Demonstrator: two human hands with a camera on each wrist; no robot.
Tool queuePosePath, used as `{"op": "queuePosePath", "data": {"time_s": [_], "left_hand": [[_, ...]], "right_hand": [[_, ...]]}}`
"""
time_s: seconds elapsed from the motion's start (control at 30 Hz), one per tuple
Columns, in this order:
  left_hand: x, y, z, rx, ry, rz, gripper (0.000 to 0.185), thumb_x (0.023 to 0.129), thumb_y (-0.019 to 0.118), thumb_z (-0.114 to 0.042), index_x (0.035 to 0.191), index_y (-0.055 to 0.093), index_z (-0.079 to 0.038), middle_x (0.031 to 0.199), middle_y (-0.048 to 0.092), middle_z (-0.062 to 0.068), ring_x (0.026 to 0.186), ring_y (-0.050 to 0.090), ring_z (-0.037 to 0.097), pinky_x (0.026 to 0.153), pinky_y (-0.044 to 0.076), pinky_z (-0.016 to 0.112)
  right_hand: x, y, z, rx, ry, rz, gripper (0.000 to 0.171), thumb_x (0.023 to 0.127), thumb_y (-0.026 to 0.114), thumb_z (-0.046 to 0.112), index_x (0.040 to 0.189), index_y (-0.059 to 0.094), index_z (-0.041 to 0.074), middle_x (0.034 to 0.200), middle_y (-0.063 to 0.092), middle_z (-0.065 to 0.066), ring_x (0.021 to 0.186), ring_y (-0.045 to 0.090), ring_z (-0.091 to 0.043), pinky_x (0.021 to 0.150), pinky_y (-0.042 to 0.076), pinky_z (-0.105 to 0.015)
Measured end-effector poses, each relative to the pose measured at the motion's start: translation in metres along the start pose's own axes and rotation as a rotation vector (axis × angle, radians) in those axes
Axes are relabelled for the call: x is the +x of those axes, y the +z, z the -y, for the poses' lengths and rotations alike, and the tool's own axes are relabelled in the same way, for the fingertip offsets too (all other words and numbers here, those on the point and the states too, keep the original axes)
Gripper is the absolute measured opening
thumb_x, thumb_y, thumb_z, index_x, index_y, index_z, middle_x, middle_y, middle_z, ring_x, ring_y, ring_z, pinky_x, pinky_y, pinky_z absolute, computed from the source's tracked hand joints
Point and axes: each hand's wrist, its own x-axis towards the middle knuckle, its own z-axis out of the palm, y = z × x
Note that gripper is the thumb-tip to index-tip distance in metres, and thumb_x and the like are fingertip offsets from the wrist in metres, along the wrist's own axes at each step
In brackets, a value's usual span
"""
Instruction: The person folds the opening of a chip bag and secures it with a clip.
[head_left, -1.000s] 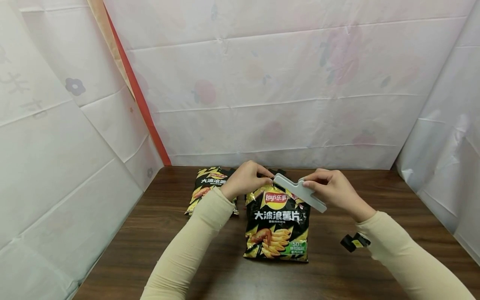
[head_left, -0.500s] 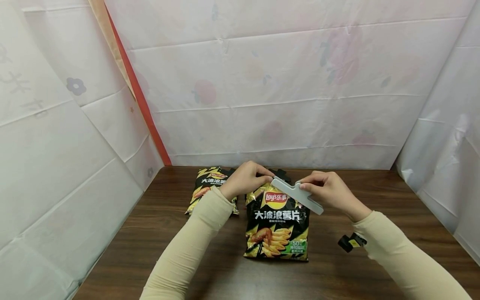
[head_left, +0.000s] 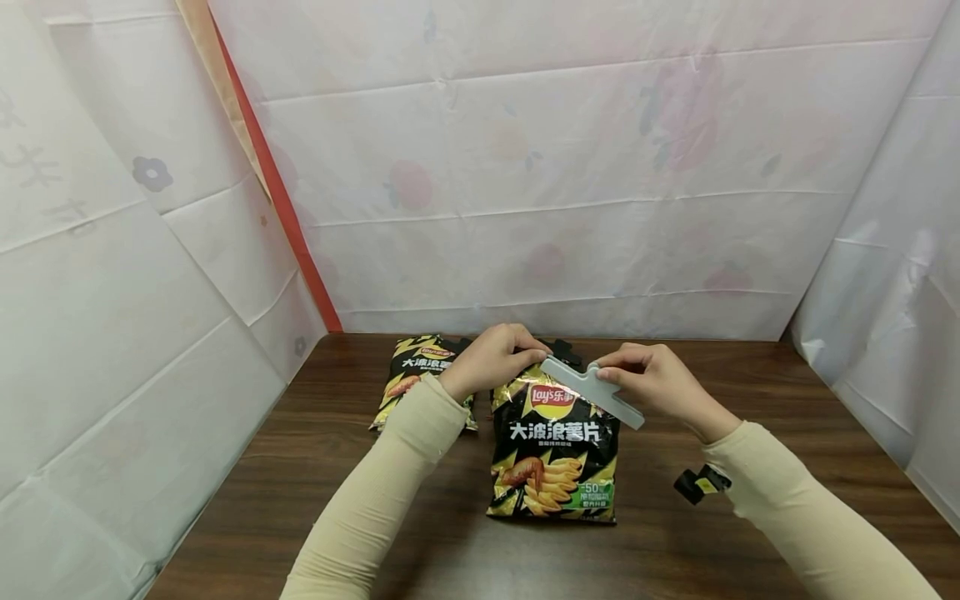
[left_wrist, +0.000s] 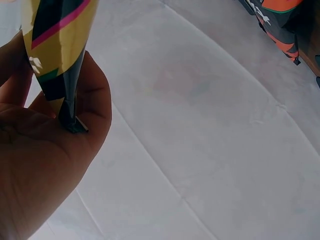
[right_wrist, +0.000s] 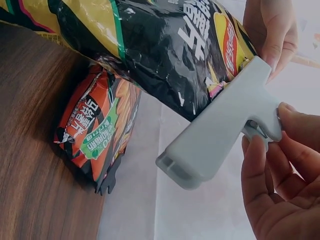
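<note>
A black and yellow chip bag (head_left: 555, 450) lies in the middle of the brown table (head_left: 750, 392), its top lifted. My left hand (head_left: 525, 350) pinches the bag's top edge; the left wrist view shows the bag's corner (left_wrist: 57, 45) squeezed between thumb and fingers (left_wrist: 92, 95). My right hand (head_left: 615, 373) holds a long grey sealing clip (head_left: 594, 392) by its handle, slanted across the bag's upper right part. In the right wrist view the clip (right_wrist: 220, 135) touches the bag (right_wrist: 160, 55) near its top, with my fingers (right_wrist: 285, 170) squeezing its handle.
A second chip bag (head_left: 422, 375) lies left of the first, partly under my left forearm. A third bag, orange in the right wrist view (right_wrist: 95, 130), lies behind. A small black clip (head_left: 699, 483) sits by my right forearm. White sheets (head_left: 525, 167) wall in the table.
My right hand has carried the grey clip a little to the left and up, closer to the bag's top. The left hand has kept its pinch on the bag.
</note>
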Motion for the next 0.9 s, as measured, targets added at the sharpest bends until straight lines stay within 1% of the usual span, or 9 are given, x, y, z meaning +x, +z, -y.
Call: {"op": "queuePosePath", "data": {"time_s": [0.2, 0.27, 0.37, 0.47, 0.6, 0.67, 0.73, 0.83, 0.9], "left_hand": [[-0.001, 0.000, -0.001, 0.005, 0.010, -0.002, 0.023, 0.100, 0.058, -0.020, 0.110, 0.076, -0.010, 0.102, 0.069, 0.004, 0.077, 0.056, 0.011, 0.068, 0.043, 0.026], [-0.001, 0.000, -0.001, 0.007, 0.008, -0.005, 0.023, 0.100, 0.058, -0.020, 0.110, 0.076, -0.011, 0.102, 0.069, 0.003, 0.077, 0.057, 0.012, 0.068, 0.044, 0.027], [-0.001, 0.000, -0.002, 0.014, 0.000, -0.007, 0.023, 0.100, 0.058, -0.021, 0.110, 0.076, -0.011, 0.103, 0.070, 0.004, 0.080, 0.059, 0.011, 0.069, 0.045, 0.027], [-0.001, 0.001, -0.002, 0.012, -0.015, -0.007, 0.022, 0.099, 0.059, -0.022, 0.110, 0.076, -0.012, 0.107, 0.070, 0.004, 0.082, 0.060, 0.011, 0.070, 0.046, 0.027], [-0.002, 0.001, 0.000, -0.013, -0.034, -0.015, 0.021, 0.099, 0.060, -0.024, 0.109, 0.076, -0.014, 0.108, 0.072, 0.003, 0.076, 0.059, 0.011, 0.067, 0.045, 0.027], [-0.003, 0.001, 0.002, -0.025, -0.039, -0.029, 0.021, 0.099, 0.060, -0.025, 0.108, 0.076, -0.016, 0.108, 0.072, 0.001, 0.077, 0.060, 0.010, 0.068, 0.046, 0.027], [-0.004, 0.002, 0.004, -0.043, -0.041, -0.053, 0.020, 0.098, 0.061, -0.026, 0.107, 0.076, -0.017, 0.107, 0.072, -0.001, 0.082, 0.062, 0.009, 0.072, 0.049, 0.028], [-0.006, 0.003, 0.008, -0.074, -0.053, -0.108, 0.020, 0.097, 0.062, -0.029, 0.107, 0.076, -0.018, 0.108, 0.071, -0.002, 0.093, 0.064, 0.011, 0.081, 0.052, 0.032], [-0.008, 0.006, 0.010, -0.097, -0.062, -0.156, 0.021, 0.097, 0.063, -0.030, 0.108, 0.076, -0.018, 0.109, 0.071, -0.002, 0.096, 0.065, 0.012, 0.084, 0.053, 0.033]], "right_hand": [[0.001, -0.001, 0.000, -0.008, 0.007, 0.011, 0.023, 0.093, 0.068, 0.021, 0.110, 0.075, 0.007, 0.093, 0.069, -0.011, 0.074, 0.067, -0.017, 0.066, 0.058, -0.035], [0.001, -0.001, 0.000, -0.013, 0.011, 0.014, 0.024, 0.093, 0.068, 0.022, 0.111, 0.074, 0.007, 0.094, 0.069, -0.011, 0.075, 0.067, -0.015, 0.067, 0.058, -0.037], [0.001, -0.002, 0.000, -0.023, 0.017, 0.020, 0.026, 0.094, 0.068, 0.025, 0.112, 0.074, 0.007, 0.095, 0.069, -0.010, 0.076, 0.067, -0.015, 0.067, 0.058, -0.039], [0.001, -0.002, 0.000, -0.030, 0.022, 0.024, 0.026, 0.094, 0.068, 0.026, 0.112, 0.074, 0.008, 0.097, 0.069, -0.010, 0.078, 0.067, -0.021, 0.066, 0.057, -0.036], [-0.001, -0.003, 0.001, -0.026, 0.026, 0.033, 0.027, 0.095, 0.066, 0.026, 0.113, 0.073, 0.008, 0.100, 0.070, -0.012, 0.078, 0.067, -0.022, 0.064, 0.056, -0.030], [-0.002, -0.003, 0.001, -0.023, 0.028, 0.037, 0.028, 0.095, 0.065, 0.026, 0.114, 0.072, 0.006, 0.102, 0.070, -0.013, 0.078, 0.067, -0.022, 0.064, 0.056, -0.030], [-0.002, -0.003, 0.001, -0.019, 0.036, 0.037, 0.029, 0.096, 0.064, 0.026, 0.116, 0.071, 0.005, 0.104, 0.070, -0.014, 0.079, 0.067, -0.021, 0.065, 0.056, -0.030], [-0.002, -0.002, -0.001, -0.013, 0.049, 0.033, 0.031, 0.097, 0.063, 0.026, 0.117, 0.070, 0.004, 0.106, 0.069, -0.015, 0.080, 0.067, -0.021, 0.066, 0.057, -0.030], [-0.002, -0.002, -0.001, -0.003, 0.064, 0.030, 0.031, 0.097, 0.063, 0.027, 0.117, 0.070, 0.005, 0.106, 0.069, -0.015, 0.080, 0.067, -0.017, 0.067, 0.057, -0.030]]}}
